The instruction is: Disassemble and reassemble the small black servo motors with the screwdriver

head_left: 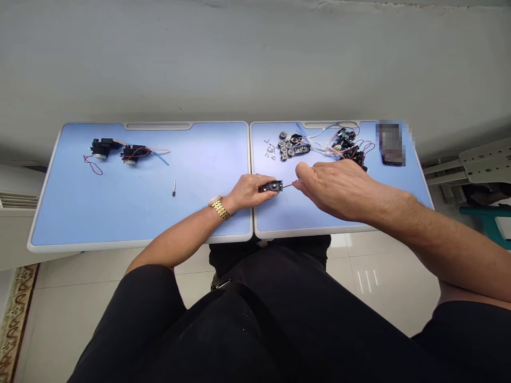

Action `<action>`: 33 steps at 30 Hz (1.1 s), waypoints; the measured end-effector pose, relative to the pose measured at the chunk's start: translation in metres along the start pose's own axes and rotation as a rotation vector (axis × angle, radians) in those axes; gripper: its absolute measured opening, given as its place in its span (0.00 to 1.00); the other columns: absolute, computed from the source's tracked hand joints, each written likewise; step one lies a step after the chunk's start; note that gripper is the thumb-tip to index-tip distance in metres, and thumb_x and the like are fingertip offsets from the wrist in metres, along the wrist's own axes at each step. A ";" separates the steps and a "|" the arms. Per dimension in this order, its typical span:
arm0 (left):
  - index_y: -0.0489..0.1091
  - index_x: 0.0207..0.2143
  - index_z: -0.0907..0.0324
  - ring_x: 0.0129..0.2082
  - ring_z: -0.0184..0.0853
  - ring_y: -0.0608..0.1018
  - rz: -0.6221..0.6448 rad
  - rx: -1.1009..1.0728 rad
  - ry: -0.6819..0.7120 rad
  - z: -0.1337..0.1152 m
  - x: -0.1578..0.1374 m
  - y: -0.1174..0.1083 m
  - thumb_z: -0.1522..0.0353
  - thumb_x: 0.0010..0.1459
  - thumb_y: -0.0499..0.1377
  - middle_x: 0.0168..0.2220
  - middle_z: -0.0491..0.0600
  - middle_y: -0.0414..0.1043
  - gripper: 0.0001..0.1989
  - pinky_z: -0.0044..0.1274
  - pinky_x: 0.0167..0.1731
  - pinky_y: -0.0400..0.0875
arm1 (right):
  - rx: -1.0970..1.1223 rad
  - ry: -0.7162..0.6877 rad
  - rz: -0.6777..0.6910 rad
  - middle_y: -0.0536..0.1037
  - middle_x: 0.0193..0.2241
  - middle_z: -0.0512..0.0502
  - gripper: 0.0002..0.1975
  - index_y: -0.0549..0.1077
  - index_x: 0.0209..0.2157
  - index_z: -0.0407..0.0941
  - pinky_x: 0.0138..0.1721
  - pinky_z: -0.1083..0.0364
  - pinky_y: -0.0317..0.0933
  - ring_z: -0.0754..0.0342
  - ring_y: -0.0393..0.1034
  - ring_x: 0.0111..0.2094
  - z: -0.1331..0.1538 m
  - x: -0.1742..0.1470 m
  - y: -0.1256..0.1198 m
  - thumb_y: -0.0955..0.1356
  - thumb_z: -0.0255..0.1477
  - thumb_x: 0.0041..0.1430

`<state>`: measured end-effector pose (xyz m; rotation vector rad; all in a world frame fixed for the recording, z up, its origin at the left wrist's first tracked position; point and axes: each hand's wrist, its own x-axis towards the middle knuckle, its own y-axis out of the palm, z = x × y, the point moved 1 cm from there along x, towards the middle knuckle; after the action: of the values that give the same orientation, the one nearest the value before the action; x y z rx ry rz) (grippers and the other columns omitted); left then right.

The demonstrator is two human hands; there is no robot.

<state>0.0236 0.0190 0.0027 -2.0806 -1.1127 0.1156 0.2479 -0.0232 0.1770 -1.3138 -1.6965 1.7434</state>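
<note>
My left hand (250, 192), with a gold watch on its wrist, grips a small black plastic housing (274, 185) over the seam between the two blue tables. A round dark part shows in the housing's top face. My right hand (339, 189) is closed on a screwdriver (288, 185), most of whose handle is hidden by the fingers. The thin metal shaft lies nearly level, and its tip meets the right end of the housing. Whether the tip sits in a screw is too small to tell.
Several round metal parts (283, 144) and loose screws (271, 150) lie beyond my hands. Wired black assemblies (346, 139) are at the back right, near a blurred phone-like object (391, 143). More wired black assemblies (134, 153) and a small black-ended bit (174, 189) lie on the left table (207, 159).
</note>
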 end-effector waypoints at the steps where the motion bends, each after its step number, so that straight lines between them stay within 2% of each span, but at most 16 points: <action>1: 0.85 0.50 0.54 0.32 0.33 0.82 0.000 -0.002 0.003 0.000 0.000 0.000 0.59 0.67 0.65 0.35 0.46 0.86 0.14 0.24 0.35 0.71 | 0.004 -0.005 0.001 0.77 0.26 0.44 0.21 0.70 0.46 0.44 0.33 0.50 0.38 0.53 0.54 0.22 -0.001 0.000 0.000 0.53 0.40 0.83; 8: 0.84 0.46 0.54 0.31 0.33 0.82 -0.019 0.018 0.031 0.001 0.000 0.002 0.59 0.68 0.65 0.35 0.45 0.85 0.12 0.24 0.35 0.71 | -0.044 -0.020 0.012 0.75 0.23 0.45 0.22 0.72 0.46 0.44 0.34 0.50 0.37 0.53 0.53 0.21 -0.001 0.006 0.003 0.53 0.41 0.83; 13: 0.85 0.47 0.55 0.29 0.32 0.80 -0.005 0.006 0.010 -0.001 0.001 0.000 0.59 0.68 0.65 0.34 0.45 0.85 0.13 0.23 0.33 0.70 | -0.045 0.033 0.033 0.73 0.20 0.45 0.26 0.73 0.45 0.43 0.35 0.50 0.37 0.52 0.57 0.21 0.000 0.004 0.001 0.53 0.45 0.83; 17: 0.85 0.50 0.55 0.30 0.32 0.80 0.009 -0.012 -0.005 -0.001 0.001 -0.001 0.60 0.67 0.65 0.35 0.45 0.86 0.14 0.23 0.34 0.71 | 0.003 0.054 0.013 0.75 0.23 0.45 0.24 0.71 0.47 0.43 0.35 0.50 0.38 0.52 0.58 0.22 -0.004 0.001 0.001 0.53 0.44 0.83; 22: 0.85 0.50 0.55 0.33 0.34 0.83 0.003 -0.012 0.012 0.000 0.000 0.000 0.59 0.68 0.64 0.36 0.46 0.86 0.15 0.25 0.37 0.73 | 0.014 0.019 0.003 0.77 0.26 0.44 0.20 0.71 0.48 0.43 0.34 0.50 0.38 0.52 0.55 0.22 -0.004 0.002 0.001 0.55 0.41 0.82; 25: 0.85 0.49 0.54 0.32 0.34 0.82 -0.005 -0.002 0.011 0.001 0.000 0.001 0.59 0.67 0.65 0.36 0.46 0.86 0.14 0.24 0.36 0.72 | 0.012 -0.004 0.018 0.77 0.25 0.44 0.21 0.72 0.47 0.43 0.35 0.50 0.38 0.53 0.55 0.22 0.000 0.004 -0.001 0.54 0.40 0.83; 30: 0.85 0.49 0.54 0.29 0.32 0.79 -0.010 -0.004 0.000 0.000 0.000 0.001 0.59 0.67 0.65 0.34 0.45 0.85 0.14 0.24 0.33 0.71 | -0.012 0.025 0.059 0.77 0.23 0.43 0.25 0.74 0.47 0.42 0.36 0.49 0.38 0.52 0.60 0.22 0.003 0.004 -0.002 0.54 0.43 0.83; 33: 0.85 0.49 0.54 0.30 0.32 0.80 0.001 -0.007 -0.002 0.000 0.000 0.000 0.59 0.68 0.65 0.35 0.45 0.86 0.14 0.24 0.34 0.71 | -0.009 0.064 0.031 0.77 0.23 0.42 0.27 0.74 0.47 0.42 0.36 0.50 0.39 0.50 0.63 0.23 0.002 0.004 0.000 0.53 0.45 0.83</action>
<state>0.0240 0.0188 0.0028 -2.0873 -1.1147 0.1146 0.2449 -0.0212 0.1750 -1.3916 -1.6588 1.6936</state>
